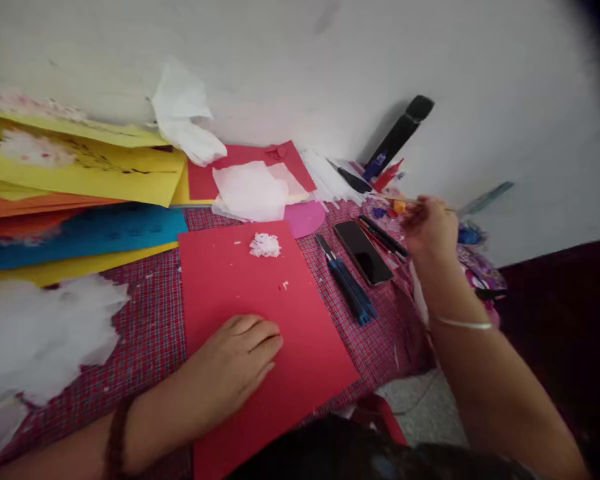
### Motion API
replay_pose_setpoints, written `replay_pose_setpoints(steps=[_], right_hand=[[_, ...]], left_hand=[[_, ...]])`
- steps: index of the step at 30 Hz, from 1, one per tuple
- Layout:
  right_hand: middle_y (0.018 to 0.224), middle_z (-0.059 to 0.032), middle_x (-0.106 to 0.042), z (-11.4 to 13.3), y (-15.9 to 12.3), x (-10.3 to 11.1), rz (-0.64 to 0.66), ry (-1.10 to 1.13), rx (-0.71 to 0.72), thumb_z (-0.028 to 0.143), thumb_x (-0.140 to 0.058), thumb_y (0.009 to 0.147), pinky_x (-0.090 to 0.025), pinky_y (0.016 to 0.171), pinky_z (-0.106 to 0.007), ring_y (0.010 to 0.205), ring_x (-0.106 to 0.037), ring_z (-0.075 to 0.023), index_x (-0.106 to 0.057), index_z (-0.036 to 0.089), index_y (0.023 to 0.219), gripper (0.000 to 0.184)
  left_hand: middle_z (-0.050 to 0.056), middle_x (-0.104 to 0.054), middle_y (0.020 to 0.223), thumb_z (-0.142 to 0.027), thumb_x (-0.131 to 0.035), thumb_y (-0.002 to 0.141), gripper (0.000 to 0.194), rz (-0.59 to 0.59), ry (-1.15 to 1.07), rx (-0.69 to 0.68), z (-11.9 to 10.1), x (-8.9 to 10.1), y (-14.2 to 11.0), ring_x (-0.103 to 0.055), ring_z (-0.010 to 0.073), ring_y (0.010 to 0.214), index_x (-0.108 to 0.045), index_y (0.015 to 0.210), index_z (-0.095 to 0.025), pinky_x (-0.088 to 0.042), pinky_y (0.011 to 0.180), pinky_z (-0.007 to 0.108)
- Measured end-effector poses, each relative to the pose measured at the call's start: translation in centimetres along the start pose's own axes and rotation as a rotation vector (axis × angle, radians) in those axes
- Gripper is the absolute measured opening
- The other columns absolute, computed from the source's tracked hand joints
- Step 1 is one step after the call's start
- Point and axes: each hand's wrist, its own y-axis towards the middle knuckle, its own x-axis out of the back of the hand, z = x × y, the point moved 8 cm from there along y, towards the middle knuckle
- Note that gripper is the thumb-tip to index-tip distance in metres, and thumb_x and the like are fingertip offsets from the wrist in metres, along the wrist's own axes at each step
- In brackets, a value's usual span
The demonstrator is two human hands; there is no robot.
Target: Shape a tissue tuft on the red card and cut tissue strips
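My left hand lies palm down on a sheet of red paper, its fingers slightly bent and holding nothing. Beyond those fingers, a small clump of shredded white paper sits near the sheet's top edge, with loose scraps nearby. At the right, my right hand is closed around a thin wooden stick that looks like a paintbrush handle. It is held over the paint blobs near the wall; the tip cannot be clearly made out.
A phone, a blue-handled cutter and pens lie right of the sheet. A black tube leans on the wall. White tissue lies behind; torn white paper and painted yellow sheets are at left.
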Motion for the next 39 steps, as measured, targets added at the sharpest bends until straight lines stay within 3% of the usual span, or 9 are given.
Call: replay_pose_setpoints(steps=[2,7,9,12,20,27,33,37,39], right_hand=[[0.064,0.0011,-0.065,-0.2,-5.0,-1.8,0.122,-0.056,0.089,0.021,-0.057,0.087,-0.044,0.052,-0.024,0.050,-0.056,-0.0093,-0.065,0.020,0.080,0.011],[0.103,-0.0038,-0.075,0.6,-18.4,-8.4,0.737,-0.656,0.819,0.015,-0.051,0.094,-0.050,0.080,-0.036,0.091,-0.069,-0.0171,-0.067,0.027,0.112,0.027],[0.109,-0.0038,-0.075,-0.1,-21.6,-9.3,0.832,-0.815,1.035,0.011,-0.053,0.093,-0.046,0.089,-0.039,0.096,-0.068,-0.0170,-0.065,0.027,0.118,0.032],[0.109,-0.0027,-0.075,-0.9,-23.2,-9.6,0.853,-0.936,1.167,0.011,-0.056,0.093,-0.039,0.097,-0.041,0.092,-0.067,-0.0160,-0.063,0.026,0.119,0.031],[0.108,-0.0013,-0.075,-2.1,-23.2,-9.7,0.859,-1.006,1.152,0.010,-0.057,0.092,-0.030,0.102,-0.044,0.093,-0.063,-0.0171,-0.063,0.027,0.116,0.031],[0.110,-0.0022,-0.074,-2.4,-24.3,-9.9,0.969,-0.946,1.202,0.014,-0.058,0.093,-0.030,0.104,-0.043,0.097,-0.062,-0.0175,-0.063,0.026,0.121,0.031],[0.108,-0.0025,-0.075,-2.1,-23.8,-9.6,0.929,-0.945,1.163,0.012,-0.057,0.093,-0.031,0.102,-0.044,0.093,-0.064,-0.0175,-0.064,0.025,0.118,0.029],[0.105,-0.0023,-0.076,-1.8,-22.7,-9.0,0.885,-0.837,1.007,0.010,-0.056,0.091,-0.033,0.102,-0.045,0.092,-0.065,-0.0174,-0.066,0.026,0.114,0.029],[0.105,-0.0028,-0.075,-2.1,-21.3,-8.8,0.856,-0.674,0.737,0.014,-0.054,0.093,-0.038,0.099,-0.044,0.095,-0.066,-0.0179,-0.067,0.027,0.113,0.027]], left_hand=[[0.007,-0.067,0.111,-0.015,-0.047,0.097,0.020,0.005,-0.003,0.004,0.1,0.0,0.1,-0.058,0.0247,0.100,-0.062,0.111,-0.015,-0.049,0.090,0.044],[0.008,-0.067,0.110,-0.015,-0.047,0.097,0.019,-0.005,0.007,0.000,0.1,0.0,0.3,-0.058,0.0242,0.098,-0.062,0.110,-0.015,-0.050,0.088,0.042],[0.008,-0.067,0.110,-0.015,-0.047,0.096,0.019,-0.013,0.016,-0.003,0.0,0.0,0.3,-0.057,0.0244,0.098,-0.062,0.109,-0.015,-0.050,0.087,0.042],[0.008,-0.067,0.110,-0.015,-0.047,0.096,0.019,-0.011,0.016,-0.004,0.0,-0.1,0.3,-0.057,0.0241,0.097,-0.062,0.109,-0.015,-0.051,0.087,0.042],[0.007,-0.067,0.109,-0.015,-0.050,0.095,0.018,-0.001,0.005,0.008,-0.1,0.0,0.3,-0.057,0.0241,0.096,-0.062,0.108,-0.015,-0.051,0.086,0.042],[0.007,-0.067,0.108,-0.014,-0.050,0.095,0.017,-0.009,0.001,0.008,-0.1,0.2,0.5,-0.057,0.0239,0.094,-0.062,0.106,-0.015,-0.051,0.085,0.042],[0.007,-0.067,0.108,-0.014,-0.051,0.094,0.018,0.002,-0.009,0.018,-0.1,0.2,0.4,-0.057,0.0246,0.096,-0.062,0.108,-0.015,-0.050,0.087,0.043],[0.007,-0.066,0.109,-0.014,-0.049,0.095,0.019,0.011,-0.008,0.012,0.0,0.0,0.3,-0.056,0.0245,0.097,-0.062,0.109,-0.014,-0.050,0.087,0.043],[0.008,-0.066,0.109,-0.014,-0.049,0.096,0.019,0.015,-0.002,0.006,0.0,-0.1,0.2,-0.056,0.0245,0.097,-0.062,0.109,-0.014,-0.049,0.087,0.043]])
